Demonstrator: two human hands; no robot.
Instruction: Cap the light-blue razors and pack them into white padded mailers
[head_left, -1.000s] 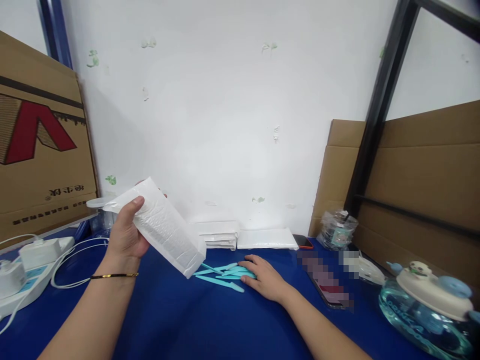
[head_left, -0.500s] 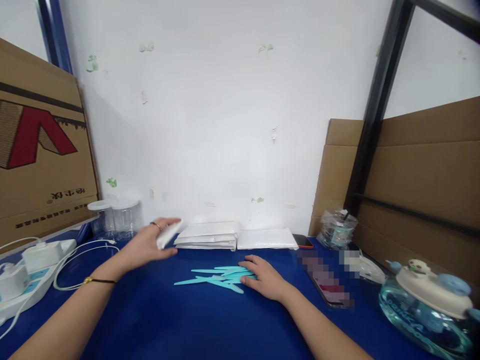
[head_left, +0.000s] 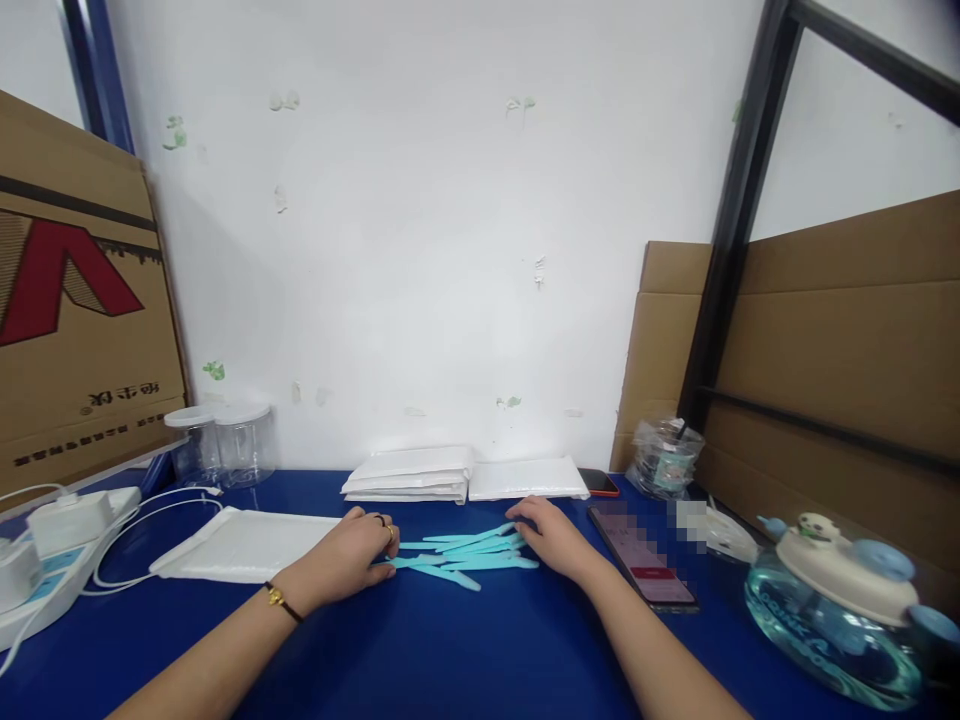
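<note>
Several thin turquoise plastic pieces, pointed and blade-like, lie in a loose pile on the blue table. At the pile's left end is my left hand, its fingers bent and its thumb apart from them, close around the tips of the pieces. My right hand rests at the right end, fingers loosely curved and spread over the pieces' ends. A white padded envelope lies flat to the left, partly behind my left hand. Neither hand visibly lifts anything.
At the wall lie a stack of white envelopes and another white envelope. A phone and a teal-tinted bottle are on the right. Clear jars, a white cable and a power strip stand left.
My left hand has let go of the white envelope, which now lies flat on the left, and has moved right to the turquoise pieces. My right hand has shifted slightly right; the pieces are rearranged.
</note>
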